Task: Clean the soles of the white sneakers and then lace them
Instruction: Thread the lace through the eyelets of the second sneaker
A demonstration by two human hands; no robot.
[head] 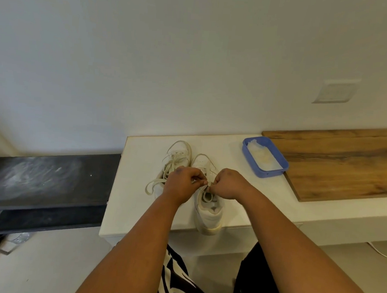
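White table (241, 208) under a plain wall carries both sneakers. My left hand (181, 184) and right hand (228, 184) each pinch the lace (206, 195) over the right sneaker (209, 213), so I judge lacing is underway. Beyond my left hand the left sneaker (178, 154) has loose laces; tying is still left. Whether the soles are clean, I cannot tell.

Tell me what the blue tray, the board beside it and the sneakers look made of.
Blue tray: likely plastic, smooth uniform colour, moulded rim.
Board: wood or wood-look laminate, matte, brown grain streaks.
Sneakers: white smooth uppers, perhaps leather or synthetic; flat woven-looking laces.
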